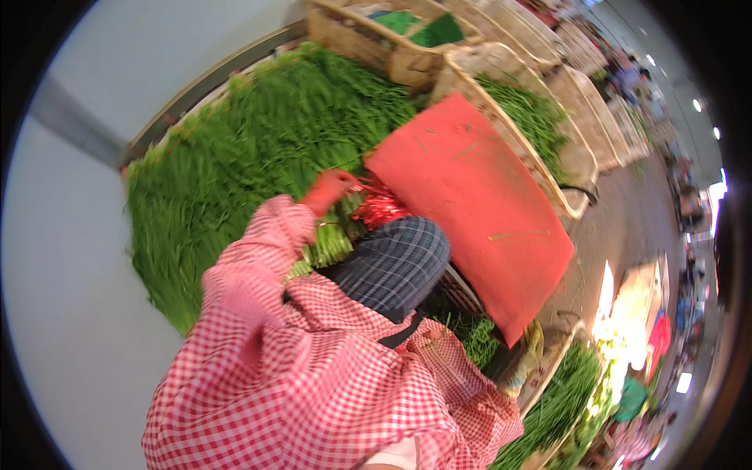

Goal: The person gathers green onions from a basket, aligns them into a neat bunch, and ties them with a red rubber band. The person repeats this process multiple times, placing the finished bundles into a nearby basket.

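Note:
My left hand point(330, 189), in a red glove, is blurred, with its fingertips pinched at thin red strands beside a clump of shiny red ties point(380, 207). Under its wrist lie tied bunches of green stalks point(329, 242), pale cut ends towards me. My right hand point(530, 351), in a yellowish glove, hangs low at the right, between the lower corner of a red board point(470, 194) and a crate; its fingers are hard to make out. Scraps of leaf lie on the board. My knee in dark plaid cloth point(393, 258) stands between the bunches and the board.
A wide bed of green leafy bunches point(247, 147) lies along the pale wall point(70, 235). Plastic crates point(573, 202) with greens stand beyond the board. Another crate of long greens point(552, 399) is at the lower right. Other people are at the far right.

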Demonstrator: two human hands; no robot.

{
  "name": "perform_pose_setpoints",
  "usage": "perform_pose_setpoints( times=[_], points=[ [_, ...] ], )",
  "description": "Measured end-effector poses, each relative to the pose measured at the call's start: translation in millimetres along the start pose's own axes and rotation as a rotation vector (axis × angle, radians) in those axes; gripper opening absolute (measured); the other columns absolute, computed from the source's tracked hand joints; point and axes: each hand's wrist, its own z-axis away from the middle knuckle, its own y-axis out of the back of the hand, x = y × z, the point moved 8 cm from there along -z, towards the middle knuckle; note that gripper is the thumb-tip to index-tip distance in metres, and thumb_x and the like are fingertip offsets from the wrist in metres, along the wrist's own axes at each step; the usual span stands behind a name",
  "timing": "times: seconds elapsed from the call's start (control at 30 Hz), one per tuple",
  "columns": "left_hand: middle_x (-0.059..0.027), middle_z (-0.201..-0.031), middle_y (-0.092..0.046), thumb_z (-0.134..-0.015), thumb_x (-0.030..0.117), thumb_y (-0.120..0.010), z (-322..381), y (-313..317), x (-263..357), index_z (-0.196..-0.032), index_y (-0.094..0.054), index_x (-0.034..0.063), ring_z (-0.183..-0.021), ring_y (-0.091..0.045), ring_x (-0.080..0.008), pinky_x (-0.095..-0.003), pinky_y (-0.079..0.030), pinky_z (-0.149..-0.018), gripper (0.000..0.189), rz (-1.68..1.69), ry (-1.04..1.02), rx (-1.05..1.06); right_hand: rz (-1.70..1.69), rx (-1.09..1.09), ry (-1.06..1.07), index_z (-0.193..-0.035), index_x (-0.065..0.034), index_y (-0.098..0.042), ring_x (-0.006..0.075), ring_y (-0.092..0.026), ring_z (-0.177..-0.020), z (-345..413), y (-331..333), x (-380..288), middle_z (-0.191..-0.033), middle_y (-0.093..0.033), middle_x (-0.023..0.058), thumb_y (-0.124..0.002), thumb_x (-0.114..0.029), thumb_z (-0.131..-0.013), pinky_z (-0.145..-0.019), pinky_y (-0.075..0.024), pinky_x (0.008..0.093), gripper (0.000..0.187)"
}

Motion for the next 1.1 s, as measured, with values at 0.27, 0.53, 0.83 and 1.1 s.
perform_pose_setpoints(
  times=[0.27,0.53,0.83,1.1],
  points=[
    [0.0027,-0.075,-0.062,-0.083,0.020,-0.069,9,84,278,-0.093,-0.069,0.0108,-0.064,-0.053,-0.0054,-0.0180,-0.041,-0.059,0.014,0.711,-0.790,0.383,0.205,0.011,0.083,-0.119,-0.0067,-0.060,0.0156,-0.060,-0.096,13,-54,-13,-0.110,-0.064,0.0095,-0.057,-0.027,-0.092,-0.084,-0.0468,0.0278,0.034],
    [0.0020,-0.083,-0.064,-0.086,0.021,-0.066,3,-301,285,-0.103,-0.067,0.0060,-0.071,-0.055,-0.0063,-0.0187,-0.044,-0.066,0.023,0.231,-0.333,-0.640,1.253,-0.431,0.436,-0.131,-0.0119,-0.049,0.0315,-0.045,-0.124,-84,-252,12,-0.135,-0.048,0.0115,-0.053,-0.041,-0.088,-0.095,-0.0425,0.0435,0.051],
    [-0.0015,-0.066,-0.057,-0.084,0.028,-0.065,-155,-264,119,-0.092,-0.063,0.0067,-0.050,-0.052,-0.0106,-0.0214,-0.036,-0.043,0.023,-0.477,0.008,-0.662,0.961,-0.134,0.017,-0.116,-0.0070,-0.062,0.0262,-0.059,-0.107,-28,69,-63,-0.114,-0.062,0.0154,-0.058,-0.044,-0.084,-0.083,-0.0498,0.0411,0.049],
    [-0.0035,-0.066,-0.057,-0.081,0.029,-0.068,-166,-252,151,-0.094,-0.061,0.0084,-0.049,-0.056,-0.0136,-0.0240,-0.036,-0.039,0.025,-0.684,-0.056,-0.497,0.929,0.262,-0.978,-0.148,-0.0098,-0.005,0.0372,-0.013,-0.140,228,386,34,-0.150,-0.013,0.0245,-0.072,-0.060,-0.065,-0.114,-0.0174,0.0430,0.118]
  ],
)
